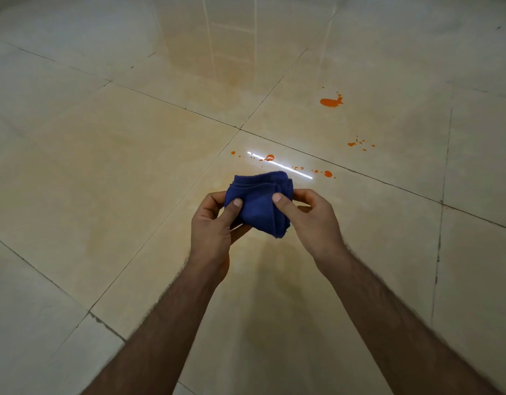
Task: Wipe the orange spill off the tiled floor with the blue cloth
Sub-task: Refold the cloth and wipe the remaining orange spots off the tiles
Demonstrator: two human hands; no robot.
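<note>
**Both hands hold a bunched blue cloth above a spattered floor**

The left hand's thumb presses flat on the near face of the folded, dark blue terry cloth (pixel 259 203), with its fingers curled under and behind the fabric. The right hand's thumb lies on the cloth's right side, its fingers wrapped round the far edge. So the left hand (pixel 210 226) and the right hand (pixel 314 220) each grasp the cloth between thumb and fingers, holding it bunched in layers in the air above the floor, with a loose corner hanging down at the lower right. Both forearms are bare and reach in from the bottom of the view.

Below lies the glossy beige tiled floor (pixel 132 166), crossed by dark grout lines. The orange spill (pixel 330 101) sits unwiped: its largest blot is well beyond the cloth to the upper right, a scatter of small flecks lies further right, and a row of drops runs just beyond the cloth, along a bright white streak of reflected light (pixel 280 165).
</note>
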